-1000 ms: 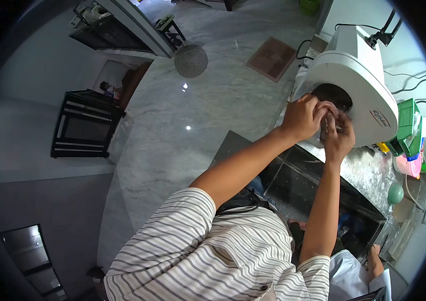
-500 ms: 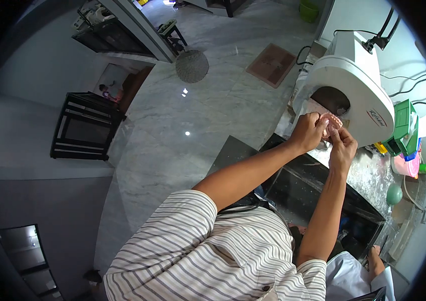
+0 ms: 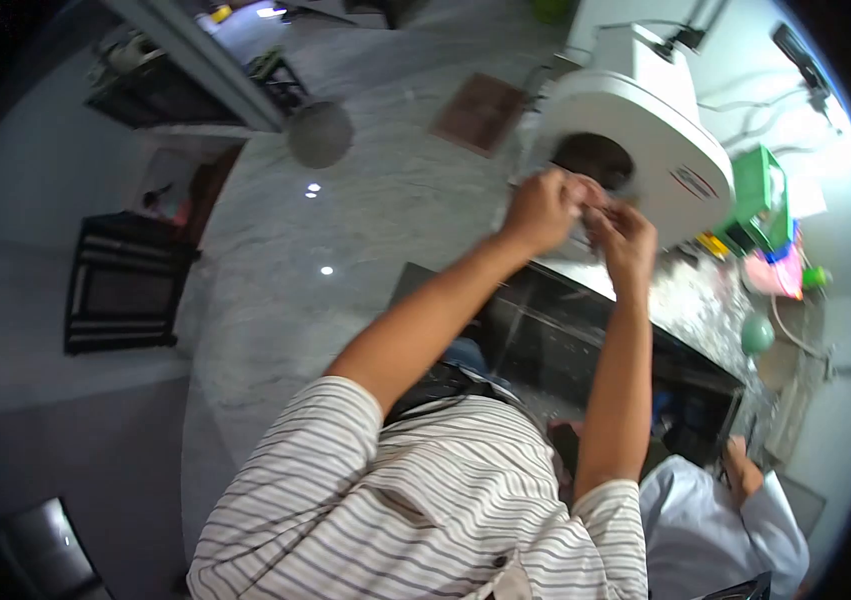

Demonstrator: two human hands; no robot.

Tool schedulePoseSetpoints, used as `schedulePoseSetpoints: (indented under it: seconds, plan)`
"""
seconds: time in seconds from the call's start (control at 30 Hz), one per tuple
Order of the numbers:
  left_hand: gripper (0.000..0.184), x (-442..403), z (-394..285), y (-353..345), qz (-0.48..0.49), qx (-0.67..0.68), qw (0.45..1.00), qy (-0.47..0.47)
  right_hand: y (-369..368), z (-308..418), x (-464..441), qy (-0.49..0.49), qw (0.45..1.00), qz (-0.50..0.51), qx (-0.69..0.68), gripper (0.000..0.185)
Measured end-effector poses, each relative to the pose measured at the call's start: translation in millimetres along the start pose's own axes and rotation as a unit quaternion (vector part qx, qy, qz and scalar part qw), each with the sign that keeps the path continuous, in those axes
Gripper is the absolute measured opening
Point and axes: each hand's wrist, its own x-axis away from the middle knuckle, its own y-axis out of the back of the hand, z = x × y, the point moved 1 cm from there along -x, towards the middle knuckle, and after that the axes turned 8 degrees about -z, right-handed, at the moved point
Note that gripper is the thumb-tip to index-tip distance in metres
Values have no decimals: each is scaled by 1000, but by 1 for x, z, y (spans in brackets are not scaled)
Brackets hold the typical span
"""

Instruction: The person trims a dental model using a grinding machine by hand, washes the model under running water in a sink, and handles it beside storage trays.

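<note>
A pink denture [image 3: 591, 191], arch-shaped and smeared by motion, is held between both my hands just below the round dark opening of a white machine housing [image 3: 680, 150]. My left hand [image 3: 538, 217] grips it from the left with its fingers curled. From the right, my right hand [image 3: 629, 243] pinches it between thumb and fingers. My fingers cover part of the denture, so its underside is hidden.
Below the machine runs a dusty worktop [image 3: 690, 300] over a black cabinet [image 3: 565, 340]. A green basket [image 3: 760, 205], a pink container [image 3: 770, 275] and a green ball [image 3: 756, 333] stand to the right. Another person in a white sleeve [image 3: 775, 525] is at lower right.
The view has shifted, so the machine and my hands appear further left. My hands still hold the denture, which now looks turned more edge-on and blurred.
</note>
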Motion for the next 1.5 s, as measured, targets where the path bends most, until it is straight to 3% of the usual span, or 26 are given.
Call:
schedulePoseSetpoints:
  seconds: [0.07, 0.17, 0.23, 0.63, 0.7, 0.73, 0.8, 0.93, 1.0, 1.1, 1.27, 1.33, 1.37, 1.4, 1.43, 1.5]
  plan:
    - [36, -11, -6, 13, 63, -75, 995, 26, 0, -9, -6, -40, 998, 13, -49, 23]
    - [38, -17, -12, 18, 80, -34, 995, 45, -12, 0, -5, -109, 982, -9, -157, 19]
    - [38, -18, -21, 22, 78, -17, 995, 58, -17, 8, -4, -149, 978, -31, -144, 18]
    - [36, -14, -11, 21, 96, 93, 978, 158, -23, 13, -7, -118, 983, 6, -143, 16]
    - [38, -16, -14, 25, 93, 42, 991, 90, -20, 9, -9, -14, 999, -24, -33, 25]
    - [38, -17, -17, 26, 93, 42, 991, 91, -19, 10, -9, -14, 999, -24, -33, 25]
    - [39, -18, -22, 27, 114, 35, 991, 69, -15, 20, -9, 112, 982, -68, 134, 28]
    - [40, -21, -4, 24, 118, 60, 990, 58, -14, 28, -11, 51, 989, -69, 123, 23]
    - [39, -21, 2, 27, 141, 144, 966, 162, -12, 15, -18, -2, 996, -81, 40, 19]
    - [37, -22, 0, 29, 158, 182, 957, 164, -11, 11, -18, -41, 996, -83, -11, 19]
    - [21, -20, -12, 31, 160, 225, 939, 206, -15, 14, -16, -1, 996, -88, -13, 20]
    - [19, -21, -9, 33, 105, 31, 993, 41, -19, 17, -16, 26, 996, -86, 3, 19]
    - [19, -23, -6, 32, 105, 31, 993, 41, -21, 17, -16, 132, 978, -131, 93, 18]
    - [19, -26, -3, 30, 59, -27, 996, -60, -23, 17, -15, 234, 940, -172, 181, 17]
    - [20, -27, -1, 27, 12, -84, 984, -160, -27, 15, -16, 234, 940, -172, 181, 17]
    - [19, -24, 5, 21, -15, -101, 980, -172, -33, 10, -17, 258, 924, -191, 210, 19]
